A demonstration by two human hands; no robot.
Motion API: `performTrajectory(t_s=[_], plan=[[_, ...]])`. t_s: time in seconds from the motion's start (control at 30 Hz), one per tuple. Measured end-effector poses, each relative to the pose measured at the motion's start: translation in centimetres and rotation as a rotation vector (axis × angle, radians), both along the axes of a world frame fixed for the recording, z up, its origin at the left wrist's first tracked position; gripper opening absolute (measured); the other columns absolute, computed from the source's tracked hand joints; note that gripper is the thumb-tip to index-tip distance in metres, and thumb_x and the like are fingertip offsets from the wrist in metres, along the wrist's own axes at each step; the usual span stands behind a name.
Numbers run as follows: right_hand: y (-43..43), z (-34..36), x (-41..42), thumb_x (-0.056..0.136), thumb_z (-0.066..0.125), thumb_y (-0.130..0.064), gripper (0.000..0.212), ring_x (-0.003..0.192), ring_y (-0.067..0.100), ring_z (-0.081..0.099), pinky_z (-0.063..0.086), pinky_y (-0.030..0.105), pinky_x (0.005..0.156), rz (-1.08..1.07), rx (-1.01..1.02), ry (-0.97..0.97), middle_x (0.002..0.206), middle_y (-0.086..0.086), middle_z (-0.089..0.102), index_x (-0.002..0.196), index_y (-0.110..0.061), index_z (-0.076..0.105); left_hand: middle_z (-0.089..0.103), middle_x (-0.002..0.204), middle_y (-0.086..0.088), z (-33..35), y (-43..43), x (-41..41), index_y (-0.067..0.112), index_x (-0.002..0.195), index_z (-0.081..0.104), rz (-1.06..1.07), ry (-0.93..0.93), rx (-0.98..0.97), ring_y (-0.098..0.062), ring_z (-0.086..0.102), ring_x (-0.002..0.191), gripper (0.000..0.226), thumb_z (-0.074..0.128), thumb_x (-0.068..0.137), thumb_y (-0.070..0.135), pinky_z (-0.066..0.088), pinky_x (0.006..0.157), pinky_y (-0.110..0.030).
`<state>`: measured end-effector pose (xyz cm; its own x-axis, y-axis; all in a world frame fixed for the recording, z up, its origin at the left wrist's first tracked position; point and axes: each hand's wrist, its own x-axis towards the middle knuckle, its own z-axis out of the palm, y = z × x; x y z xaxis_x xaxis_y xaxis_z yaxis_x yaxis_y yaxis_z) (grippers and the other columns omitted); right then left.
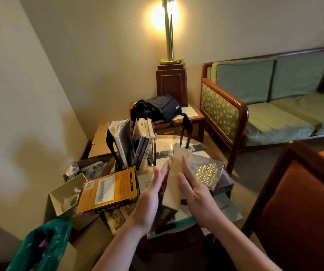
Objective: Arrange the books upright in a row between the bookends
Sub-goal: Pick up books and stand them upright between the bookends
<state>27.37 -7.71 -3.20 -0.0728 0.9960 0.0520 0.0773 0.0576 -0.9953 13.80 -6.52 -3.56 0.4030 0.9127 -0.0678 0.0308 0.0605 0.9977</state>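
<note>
a thick book (174, 173) is being squeezed between flat palms, left hand (151, 190) and right hand (194, 192) both straight-fingered, at the centre of the table (167, 142); standing books (141, 141) are leaning by the left bookend (110, 140) at eleven o'clock, the right bookend (186, 129) standing at one o'clock.

We see a sitting room (home or hotel, we cannot tell): a cushioned sofa (278, 112), a brass lamp (169, 44), an upholstered armchair (305, 210).
</note>
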Motion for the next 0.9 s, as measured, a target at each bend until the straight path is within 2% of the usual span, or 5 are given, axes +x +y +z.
performTrajectory(t_s=[0.07, 0.17, 0.33, 0.63, 0.9], plan=[[-0.6, 1.3, 1.1, 0.111, 0.018, -0.02, 0.048, 0.143, 0.021, 0.036, 0.025, 0.017, 0.114, 0.022, -0.096, 0.031, 0.167, 0.017, 0.009, 0.158, -0.027, 0.01, 0.053, 0.131, 0.021, -1.2, 0.5, 0.7, 0.046, 0.139, 0.033, -0.047, 0.04, 0.018, 0.015, 0.059, 0.108, 0.036, 0.02, 0.108, 0.034, 0.051, 0.086, -0.013], [-0.5, -0.7, 2.6, 0.105, 0.046, -0.033, 0.049, 0.122, -0.004, 0.041, 0.037, -0.004, 0.083, -0.081, -0.036, -0.21, 0.157, -0.005, 0.03, 0.147, -0.052, 0.029, 0.032, 0.159, 0.012, -2.6, 1.3, 1.9, 0.053, 0.146, 0.027, -0.089, 0.139, 0.034, -0.005, 0.033, 0.145, 0.041, 0.031, 0.105, 0.05, 0.033, 0.119, -0.041], [-1.2, -1.1, 4.8, 0.098, 0.062, -0.03, 0.06, 0.137, 0.015, 0.042, 0.045, 0.039, 0.11, -0.174, -0.113, -0.309, 0.153, -0.005, 0.041, 0.145, -0.058, 0.038, -0.004, 0.162, 0.019, -5.1, 1.9, 4.2, 0.043, 0.152, 0.008, -0.115, 0.395, 0.169, -0.005, -0.011, 0.151, 0.049, 0.028, 0.108, 0.038, -0.004, 0.125, -0.044], [-1.2, -1.0, 5.7, 0.101, 0.051, -0.02, 0.036, 0.097, 0.005, 0.059, 0.051, 0.021, 0.081, -0.325, -0.062, -0.508, 0.116, -0.007, 0.056, 0.132, -0.033, 0.063, -0.012, 0.161, 0.021, -8.3, 2.3, 5.2, 0.043, 0.156, 0.002, -0.06, 0.561, 0.3, -0.013, -0.019, 0.151, 0.064, 0.021, 0.1, 0.065, -0.009, 0.124, -0.048], [0.4, 1.6, 6.7, 0.103, 0.053, -0.019, 0.042, 0.085, 0.039, 0.069, 0.061, 0.05, 0.063, -0.264, -0.016, -0.411, 0.108, 0.007, 0.07, 0.138, -0.04, 0.058, -0.013, 0.163, 0.024, -7.8, 3.5, 2.8, 0.054, 0.152, -0.003, 0.026, 0.519, 0.355, -0.009, -0.016, 0.151, 0.08, 0.017, 0.082, 0.086, -0.006, 0.125, -0.042]])
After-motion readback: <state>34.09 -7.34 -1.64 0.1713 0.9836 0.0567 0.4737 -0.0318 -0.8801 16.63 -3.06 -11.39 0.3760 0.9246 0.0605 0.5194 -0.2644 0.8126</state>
